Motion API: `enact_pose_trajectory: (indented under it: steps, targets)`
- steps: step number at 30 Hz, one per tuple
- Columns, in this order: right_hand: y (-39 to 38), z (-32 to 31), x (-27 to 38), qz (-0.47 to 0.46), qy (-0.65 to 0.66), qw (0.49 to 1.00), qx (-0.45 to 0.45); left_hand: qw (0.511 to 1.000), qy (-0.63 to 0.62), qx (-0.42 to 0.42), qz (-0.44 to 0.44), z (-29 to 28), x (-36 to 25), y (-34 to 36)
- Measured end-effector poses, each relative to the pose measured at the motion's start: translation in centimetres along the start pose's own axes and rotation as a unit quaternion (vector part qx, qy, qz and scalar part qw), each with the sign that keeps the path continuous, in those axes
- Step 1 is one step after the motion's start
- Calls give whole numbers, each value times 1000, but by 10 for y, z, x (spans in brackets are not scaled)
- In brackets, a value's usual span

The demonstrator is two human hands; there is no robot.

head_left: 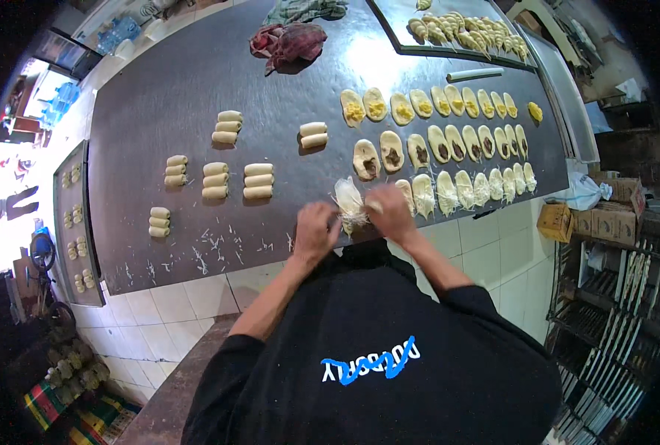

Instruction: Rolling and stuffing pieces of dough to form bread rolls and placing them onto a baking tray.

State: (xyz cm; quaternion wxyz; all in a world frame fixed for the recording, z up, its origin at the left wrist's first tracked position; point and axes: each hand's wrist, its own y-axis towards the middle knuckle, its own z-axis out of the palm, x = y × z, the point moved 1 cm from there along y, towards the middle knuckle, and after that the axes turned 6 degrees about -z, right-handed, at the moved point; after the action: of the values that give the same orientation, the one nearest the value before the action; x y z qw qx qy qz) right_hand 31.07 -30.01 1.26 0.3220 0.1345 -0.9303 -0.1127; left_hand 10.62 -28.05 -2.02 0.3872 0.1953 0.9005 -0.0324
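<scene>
A pale, glossy, bag-like bundle [347, 194] lies at the table's near edge, with white shreds [355, 220] spilling at its lower end. On its left side, my left hand [316, 233] is closed, fingertips at the shreds; what they grip is hidden. My right hand [391, 215], also closed, is on its other side, with a pale bit showing under the fingers that I cannot make out. Just right of it start flat dough ovals topped with white shreds [447, 193]. Behind are rows of ovals with dark filling [392, 152] and yellow filling [402, 110].
Rolled dough pieces [258, 181] sit in small groups on the left of the dark table [174, 119]. Loose shreds [211, 248] litter its front edge. Toward the back are a red cloth [289, 46], a white rod [475, 75] and a tray [400, 46] of shaped dough. Another tray [63, 204] stands left.
</scene>
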Motion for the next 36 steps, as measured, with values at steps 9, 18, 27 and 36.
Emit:
enact_pose_trajectory:
  steps: [9, 18, 27, 36]
  targets:
    - [-54, 28, 3, -129, -121, 984, 3, 991, 77, -3, 105, 26, -17, -21]
    - [-54, 19, 11, -38, 62, 996, 47, 995, -7, 37, 91, 19, -30, -22]
    - [6, 11, -16, 75, -38, 995, 44, 984, 21, 88, -154, 7, 3, 35]
    - [41, 14, -16, -116, -53, 991, -28, 988, 149, 19, -25, 13, -6, 65]
